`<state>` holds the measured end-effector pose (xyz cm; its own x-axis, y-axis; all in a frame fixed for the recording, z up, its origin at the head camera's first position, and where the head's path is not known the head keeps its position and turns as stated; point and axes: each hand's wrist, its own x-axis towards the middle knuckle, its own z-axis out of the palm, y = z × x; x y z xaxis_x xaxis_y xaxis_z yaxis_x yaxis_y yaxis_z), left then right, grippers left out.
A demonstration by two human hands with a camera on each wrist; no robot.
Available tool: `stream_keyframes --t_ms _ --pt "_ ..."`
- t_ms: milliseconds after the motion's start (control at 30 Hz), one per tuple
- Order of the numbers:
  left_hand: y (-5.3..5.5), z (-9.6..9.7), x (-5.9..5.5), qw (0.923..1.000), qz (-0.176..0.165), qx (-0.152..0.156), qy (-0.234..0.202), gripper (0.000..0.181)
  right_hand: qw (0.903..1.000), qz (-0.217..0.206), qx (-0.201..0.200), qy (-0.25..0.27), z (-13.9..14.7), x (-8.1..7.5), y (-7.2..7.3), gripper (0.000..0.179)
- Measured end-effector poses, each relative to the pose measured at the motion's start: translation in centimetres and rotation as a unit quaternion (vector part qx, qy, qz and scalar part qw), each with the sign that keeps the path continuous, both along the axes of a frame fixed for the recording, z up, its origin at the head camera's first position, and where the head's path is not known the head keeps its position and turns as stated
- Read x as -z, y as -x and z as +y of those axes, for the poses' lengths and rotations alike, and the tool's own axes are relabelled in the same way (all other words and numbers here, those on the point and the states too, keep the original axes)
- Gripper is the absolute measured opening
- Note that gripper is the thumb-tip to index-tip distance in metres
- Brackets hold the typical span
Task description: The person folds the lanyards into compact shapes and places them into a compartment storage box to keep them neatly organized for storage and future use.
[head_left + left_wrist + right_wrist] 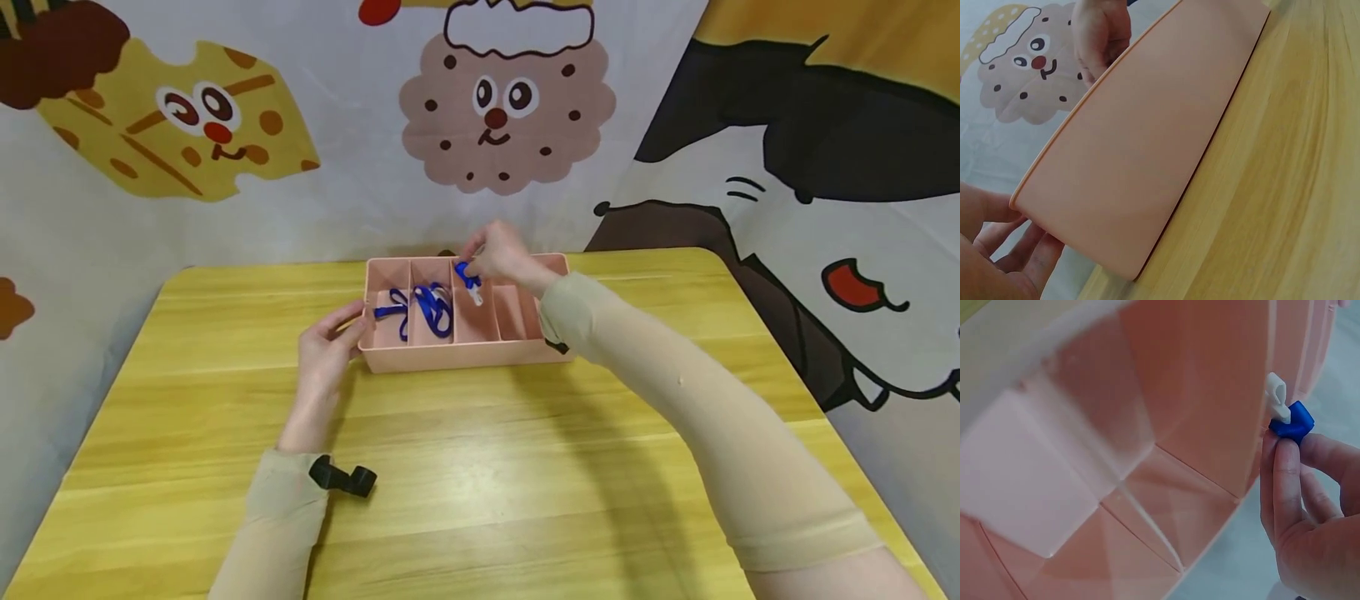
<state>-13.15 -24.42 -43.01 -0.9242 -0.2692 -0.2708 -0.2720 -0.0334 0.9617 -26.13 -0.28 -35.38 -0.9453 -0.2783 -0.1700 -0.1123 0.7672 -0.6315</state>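
Note:
A pink divided box (465, 357) stands near the far edge of the table. My left hand (326, 350) holds its left end, thumb and fingers at the corner and end wall; some fingertips are hidden behind the wall. Over the third compartment from the left, my right hand (501, 252) pinches a folded blue lanyard (1294, 424) with a white plastic clip (1277, 390) hanging from it in the head view. Another blue lanyard (433, 310) lies coiled in the second compartment, and blue strap loops (393, 312) lie in the first.
The wooden table (450, 467) reaches toward me in front of the box. Right behind the box hangs a cartoon-printed cloth (337, 217). A black wrist mount (342, 477) sticks out from my left wrist. My right forearm partly covers the box's right end.

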Motion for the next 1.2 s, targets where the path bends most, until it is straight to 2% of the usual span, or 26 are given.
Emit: stream_keyframes --t_ms 233,400,633,1200 --pt "0.1 0.2 -0.1 1.0 0.003 0.005 0.002 0.041 0.9982 0.034 -0.036 -0.035 0.5 1.4 0.2 0.019" --pt "0.0 0.2 -0.2 0.9999 0.004 0.009 -0.003 0.043 0.9962 0.042 -0.057 -0.051 0.5 1.7 0.3 0.016" --pt "0.1 0.1 -0.1 1.0 0.001 0.005 -0.005 0.042 0.9876 0.058 -0.109 -0.096 0.2 1.9 0.4 0.015" --pt "0.0 -0.5 0.0 0.9999 -0.009 0.009 -0.002 0.044 0.9801 0.057 -0.147 -0.121 0.2 2.2 0.6 0.011"
